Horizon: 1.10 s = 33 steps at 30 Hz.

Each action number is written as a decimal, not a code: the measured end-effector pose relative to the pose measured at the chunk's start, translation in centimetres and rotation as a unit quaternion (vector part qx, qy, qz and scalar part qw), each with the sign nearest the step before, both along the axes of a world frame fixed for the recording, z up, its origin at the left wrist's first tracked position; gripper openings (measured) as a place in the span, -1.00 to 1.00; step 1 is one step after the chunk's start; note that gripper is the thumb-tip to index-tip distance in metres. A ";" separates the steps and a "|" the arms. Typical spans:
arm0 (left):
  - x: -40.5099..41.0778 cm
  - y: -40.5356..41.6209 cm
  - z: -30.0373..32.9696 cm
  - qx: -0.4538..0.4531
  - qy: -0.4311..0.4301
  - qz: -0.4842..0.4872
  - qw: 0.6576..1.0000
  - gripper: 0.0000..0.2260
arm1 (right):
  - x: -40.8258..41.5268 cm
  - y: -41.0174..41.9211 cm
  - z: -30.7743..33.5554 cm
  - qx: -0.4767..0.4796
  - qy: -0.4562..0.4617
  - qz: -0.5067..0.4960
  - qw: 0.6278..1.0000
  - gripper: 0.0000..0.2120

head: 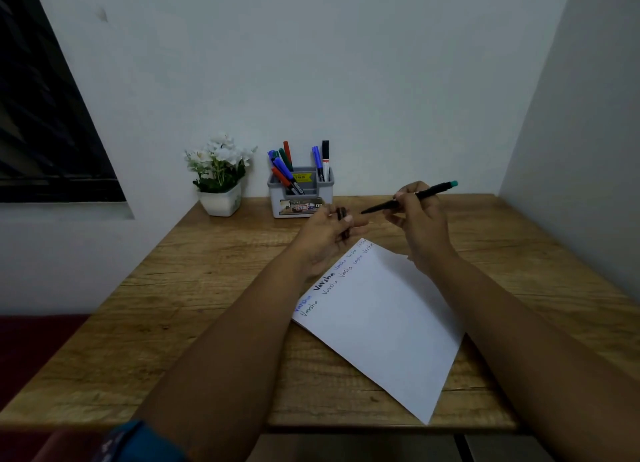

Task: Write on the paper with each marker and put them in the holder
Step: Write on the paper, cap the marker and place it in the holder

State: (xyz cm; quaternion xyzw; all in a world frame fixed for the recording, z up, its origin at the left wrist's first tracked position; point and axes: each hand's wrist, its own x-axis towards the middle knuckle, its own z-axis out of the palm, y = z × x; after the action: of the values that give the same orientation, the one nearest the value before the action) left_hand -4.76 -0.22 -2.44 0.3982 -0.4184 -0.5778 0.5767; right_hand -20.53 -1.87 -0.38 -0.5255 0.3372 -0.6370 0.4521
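While markers [284, 166] fill holder [300, 198], hands [417, 219] hover.

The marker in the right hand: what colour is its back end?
Teal green on the marker, seen in the head view.

Bench [194, 288]: wood-grain top, matt, visible grain lines and a few darker streaks; front edge looks smooth.

Paper [381, 323], centre of frame: plain white sheet, matt, flat and uncreased, ink lettering along its upper-left edge.

Holder [300, 198], upper centre: grey and white plastic, smooth, slight sheen, with printed labels on the front.

Markers in holder [284, 165]: plastic barrels and caps, smooth, faintly glossy.

Marker [412, 198] in the right hand [420, 226]: black plastic barrel, satin finish, teal end plug.

Flower pot [221, 201], left of holder: white, smooth, glossy; plastic or ceramic not distinguishable. Petals look matt.

Wall [346, 63]: painted, matt, even.
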 end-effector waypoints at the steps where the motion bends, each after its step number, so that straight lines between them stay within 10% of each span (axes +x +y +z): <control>1: -0.1 0.0 0.1 0.013 0.031 0.002 0.999 -0.82 | 0.0 -0.1 -0.1 -0.003 0.006 0.003 1.000 -0.75; 10: 0.3 -0.1 0.9 0.055 0.194 0.034 0.979 -0.86 | 0.3 -0.2 -0.8 -0.048 0.059 0.011 0.997 -0.78; 33: 0.3 0.9 1.8 0.000 0.047 0.023 0.999 -0.83 | 1.8 -1.0 -1.9 0.033 0.094 0.072 0.992 -0.96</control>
State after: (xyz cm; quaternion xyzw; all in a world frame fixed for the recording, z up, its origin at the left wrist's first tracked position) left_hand -4.46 0.71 -0.68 0.3799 -0.3815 -0.5822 0.6092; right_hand -18.73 -2.83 -2.29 -0.5903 0.3603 -0.5393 0.4805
